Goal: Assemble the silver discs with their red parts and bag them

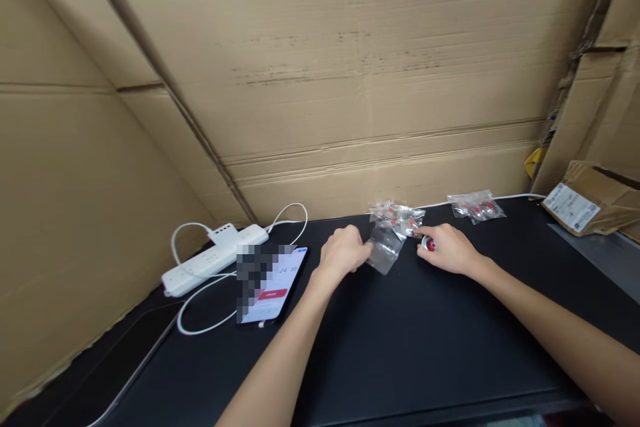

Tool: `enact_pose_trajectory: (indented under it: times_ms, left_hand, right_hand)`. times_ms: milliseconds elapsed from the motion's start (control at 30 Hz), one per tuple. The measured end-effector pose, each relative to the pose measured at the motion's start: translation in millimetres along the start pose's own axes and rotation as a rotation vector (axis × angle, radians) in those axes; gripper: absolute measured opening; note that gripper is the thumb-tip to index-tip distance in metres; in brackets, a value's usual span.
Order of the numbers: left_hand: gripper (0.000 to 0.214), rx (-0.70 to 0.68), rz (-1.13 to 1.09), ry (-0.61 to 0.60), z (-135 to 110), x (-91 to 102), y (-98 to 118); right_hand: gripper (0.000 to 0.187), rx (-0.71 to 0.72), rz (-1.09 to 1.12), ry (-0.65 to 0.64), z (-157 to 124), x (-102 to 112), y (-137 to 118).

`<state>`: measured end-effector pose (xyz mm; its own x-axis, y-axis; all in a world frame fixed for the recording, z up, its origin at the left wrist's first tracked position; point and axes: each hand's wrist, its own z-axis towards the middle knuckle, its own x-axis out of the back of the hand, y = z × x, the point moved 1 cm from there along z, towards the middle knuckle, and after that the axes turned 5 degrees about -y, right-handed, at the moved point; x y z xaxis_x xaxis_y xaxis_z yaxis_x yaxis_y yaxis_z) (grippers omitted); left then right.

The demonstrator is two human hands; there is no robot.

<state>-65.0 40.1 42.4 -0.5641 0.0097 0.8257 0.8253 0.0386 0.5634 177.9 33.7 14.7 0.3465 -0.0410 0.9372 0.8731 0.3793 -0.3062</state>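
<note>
My left hand rests on the black table with its fingers curled, pinching the edge of a small clear plastic bag. My right hand lies just to the right of the bag, its fingers closed on a small red and silver part. Right behind both hands lies a pile of clear bags with red parts.
A second pile of bagged red parts lies at the back right. A phone with a lit screen, a white power strip and white cables lie to the left. Cardboard sheets wall the table; a folded cardboard box sits at the right.
</note>
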Motion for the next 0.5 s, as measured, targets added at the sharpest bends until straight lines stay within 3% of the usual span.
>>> enact_pose_trajectory:
  times_ms: [133,267,400,500]
  left_hand:
    - [0.028,0.043,0.185,-0.088,-3.9,6.8,2.7]
    - [0.021,-0.018,0.365,0.022,-5.3,7.1,5.9]
    - [0.022,-0.212,0.474,0.194,-9.4,-5.6,13.3]
    - [0.018,-0.427,0.542,0.163,-11.0,-17.9,15.4]
  right_hand:
    - [0.038,0.011,0.005,-0.002,-1.4,2.1,-2.1]
    - [0.036,0.025,0.027,-0.023,-0.5,2.4,-0.7]
    - [0.035,0.03,0.036,-0.067,1.0,3.2,1.1]
    - [0.037,0.019,0.021,-0.089,1.4,4.4,0.7]
